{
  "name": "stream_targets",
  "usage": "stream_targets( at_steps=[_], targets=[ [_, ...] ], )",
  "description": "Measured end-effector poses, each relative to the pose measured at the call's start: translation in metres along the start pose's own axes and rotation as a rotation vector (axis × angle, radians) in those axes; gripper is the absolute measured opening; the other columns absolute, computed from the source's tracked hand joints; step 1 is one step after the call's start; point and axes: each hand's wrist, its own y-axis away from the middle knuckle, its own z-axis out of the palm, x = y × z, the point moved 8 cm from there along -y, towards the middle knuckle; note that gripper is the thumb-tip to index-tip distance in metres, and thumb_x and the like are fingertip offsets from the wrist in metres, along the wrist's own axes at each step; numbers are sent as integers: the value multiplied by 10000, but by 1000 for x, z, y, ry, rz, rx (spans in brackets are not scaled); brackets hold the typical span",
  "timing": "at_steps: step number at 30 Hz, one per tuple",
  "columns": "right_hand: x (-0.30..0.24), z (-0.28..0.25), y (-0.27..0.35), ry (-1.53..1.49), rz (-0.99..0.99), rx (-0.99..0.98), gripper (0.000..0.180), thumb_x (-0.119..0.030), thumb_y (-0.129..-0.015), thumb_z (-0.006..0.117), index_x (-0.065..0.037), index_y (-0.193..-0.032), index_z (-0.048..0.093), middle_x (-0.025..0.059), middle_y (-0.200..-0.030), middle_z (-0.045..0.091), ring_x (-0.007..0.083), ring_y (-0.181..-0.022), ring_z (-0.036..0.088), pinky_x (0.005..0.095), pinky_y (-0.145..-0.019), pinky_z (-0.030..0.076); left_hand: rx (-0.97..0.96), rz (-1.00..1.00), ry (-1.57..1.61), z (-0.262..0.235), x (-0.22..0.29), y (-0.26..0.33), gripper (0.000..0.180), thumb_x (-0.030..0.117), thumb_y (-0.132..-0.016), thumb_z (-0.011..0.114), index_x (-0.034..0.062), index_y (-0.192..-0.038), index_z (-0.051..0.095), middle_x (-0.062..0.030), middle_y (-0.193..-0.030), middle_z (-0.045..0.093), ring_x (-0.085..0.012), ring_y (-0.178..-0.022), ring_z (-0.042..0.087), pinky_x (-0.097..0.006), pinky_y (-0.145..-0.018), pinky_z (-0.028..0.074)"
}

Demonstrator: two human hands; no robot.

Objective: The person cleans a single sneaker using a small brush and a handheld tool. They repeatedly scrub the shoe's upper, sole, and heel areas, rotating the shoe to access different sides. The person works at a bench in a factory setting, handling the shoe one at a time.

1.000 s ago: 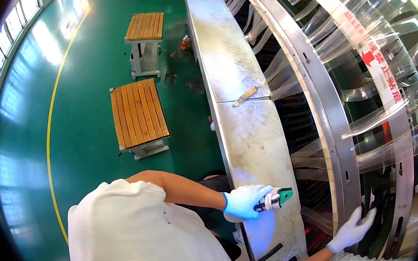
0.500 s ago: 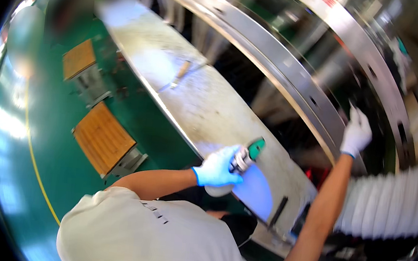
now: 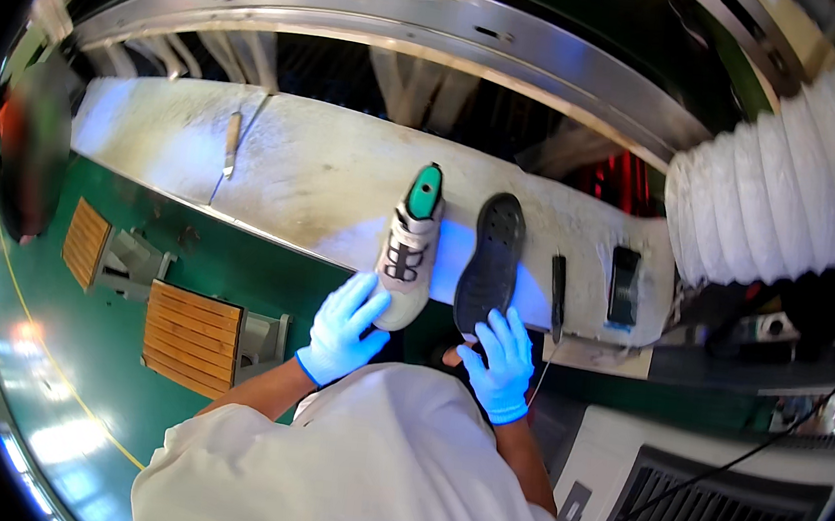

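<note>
A light-coloured shoe (image 3: 405, 264) with dark straps and a green insert in its opening lies on the bench, toe towards me. My left hand (image 3: 344, 326), in a whitish glove lit blue, is at the toe's left side, fingers and thumb apart. To the shoe's right is a black shoe sole (image 3: 491, 258), lengthwise, its near end at the bench edge. The fingers of my gloved right hand (image 3: 500, 365) touch that end, spread, with the thumb out to the left. Undersides of both the shoe and the sole are hidden.
The pale bench (image 3: 316, 165) carries a wooden-handled tool (image 3: 233, 142), a slim black tool (image 3: 557, 294) and a dark flat object (image 3: 624, 285). Behind runs a metal rail (image 3: 391, 17). A white ribbed duct (image 3: 782, 185) stands right; wooden-topped stools (image 3: 191, 337) stand left.
My right hand has come back from the rack behind the bench to the near edge. The black sole now lies beside the shoe. My left hand has loosened around the shoe. The view has turned.
</note>
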Motion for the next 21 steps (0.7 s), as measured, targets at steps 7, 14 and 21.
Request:
stream_targets(
  at_steps=[7, 14, 21],
  targets=[
    [31, 34, -8, 55, 113, 73, 620, -51, -764, 855, -94, -1375, 759, 146, -1545, 682, 430, -1464, 609, 535, -1179, 526, -13, 534, -142, 3, 21, -83, 543, 49, -744, 810, 89, -1285, 786, -166, -1397, 751, -421, -1355, 698, -576, -1131, 552],
    [-39, -100, -51, -501, 7, 364, 335, 2, -874, 861, -16, -1202, 794, 162, -1223, 812, 357, -1193, 777, 418, -1023, 612, -183, 4, 386, -53, 87, -190, 554, 128, -791, 983, 28, -1301, 792, -186, -1152, 823, -280, -1051, 817, -391, -935, 655],
    [-22, -99, -61, -881, 379, 257, 350, -112, -991, 848, 17, -1310, 782, 158, -1246, 813, 211, -1104, 771, 361, -986, 620, -3, -25, 465, -26, 111, -160, 490, 124, -858, 981, 36, -1262, 716, -194, -1349, 790, -279, -1178, 803, -413, -1036, 637]
  ],
)
